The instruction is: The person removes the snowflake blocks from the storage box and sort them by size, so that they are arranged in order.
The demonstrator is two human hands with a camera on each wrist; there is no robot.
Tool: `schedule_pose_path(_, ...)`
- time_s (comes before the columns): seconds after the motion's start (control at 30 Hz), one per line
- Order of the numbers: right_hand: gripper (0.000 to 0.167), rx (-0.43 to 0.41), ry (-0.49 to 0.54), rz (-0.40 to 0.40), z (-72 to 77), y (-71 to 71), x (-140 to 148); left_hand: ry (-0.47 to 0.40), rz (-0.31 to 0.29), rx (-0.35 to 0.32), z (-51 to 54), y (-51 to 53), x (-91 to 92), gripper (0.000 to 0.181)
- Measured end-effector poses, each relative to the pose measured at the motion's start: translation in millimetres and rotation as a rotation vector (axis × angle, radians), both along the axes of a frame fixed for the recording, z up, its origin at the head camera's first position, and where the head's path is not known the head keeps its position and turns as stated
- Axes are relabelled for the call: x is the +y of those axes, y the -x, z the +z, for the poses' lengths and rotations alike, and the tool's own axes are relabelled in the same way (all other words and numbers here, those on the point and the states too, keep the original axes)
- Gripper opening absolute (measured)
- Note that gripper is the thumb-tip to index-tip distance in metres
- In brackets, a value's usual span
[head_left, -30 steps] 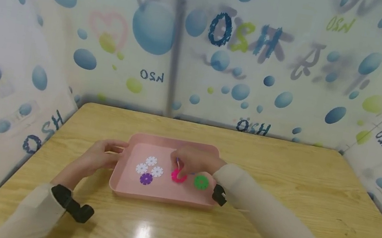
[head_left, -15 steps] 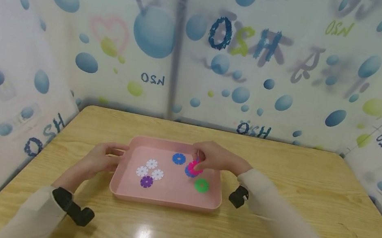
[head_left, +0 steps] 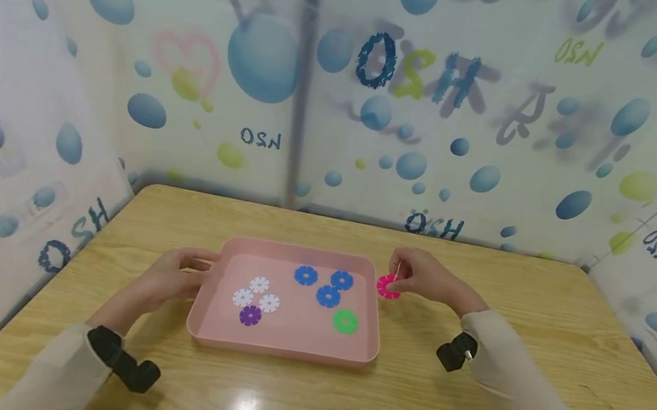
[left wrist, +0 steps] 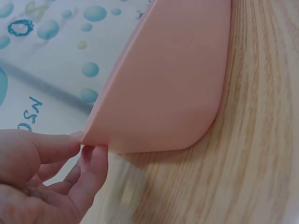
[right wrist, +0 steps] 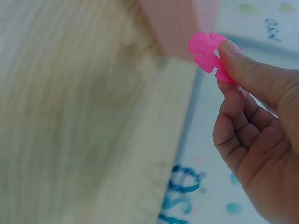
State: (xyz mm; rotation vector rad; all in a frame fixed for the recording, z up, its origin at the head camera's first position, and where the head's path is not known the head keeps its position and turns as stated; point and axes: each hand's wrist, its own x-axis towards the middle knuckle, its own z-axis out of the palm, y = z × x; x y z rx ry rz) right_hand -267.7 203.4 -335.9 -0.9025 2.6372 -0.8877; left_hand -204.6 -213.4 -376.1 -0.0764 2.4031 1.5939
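My right hand [head_left: 426, 276] pinches a pink notched plastic disc [head_left: 389, 286] between thumb and fingers, just beyond the right rim of a pink tray [head_left: 281, 351]. In the right wrist view, the notched disc [right wrist: 208, 51] stands out past the thumb tip. At the opposite end, my left hand [head_left: 174, 274] holds the tray's left rim. The left wrist view has the thumb and a finger pinching the edge of the tray [left wrist: 173, 84] near its corner. Inside lie three white discs [head_left: 259, 285], a purple disc [head_left: 250, 315], three blue discs [head_left: 328, 296] and a green disc [head_left: 346, 322].
The tray rests on a wooden table [head_left: 466, 395] whose grain runs sideways. Patterned sheeting [head_left: 345, 94] with blue and green dots rises behind the table and on both sides. Each wrist wears a black camera mount [head_left: 456, 352].
My right hand has lifted the pink disc from inside the tray and carried it right, over the rim. The blue discs are uncovered now. My left hand stays at the tray's left rim.
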Motion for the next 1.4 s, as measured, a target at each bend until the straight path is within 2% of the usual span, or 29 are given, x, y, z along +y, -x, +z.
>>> schedule_pose_path(0.27, 0.02, -0.057, -0.022, -0.046, -20.1, 1.7, 18, 0.001, 0.006, 0.005, -0.2, -0.2, -1.2, 0.044)
schedule_pose_path(0.57, 0.016, -0.175, 0.001, -0.091, -33.2, 4.1, 23, -0.012, -0.003, 0.012, -1.7, 0.9, -0.3, 0.045)
schedule_pose_path(0.83, 0.016, -0.162, -0.048, -0.163, -43.2, 9.1, 21, -0.022, -0.012, 0.018, -1.6, -0.2, 0.1, 0.045)
schedule_pose_path(1.13, 0.013, -0.163, -0.075, -0.106, -48.0, 14.6, 21, -0.025, -0.011, 0.022, -2.6, -1.4, -0.9, 0.044)
schedule_pose_path(1.4, 0.01, -0.171, -0.087, -0.052, -48.8, 12.3, 23, -0.031, -0.022, 0.023, -2.1, -1.9, -0.7, 0.045)
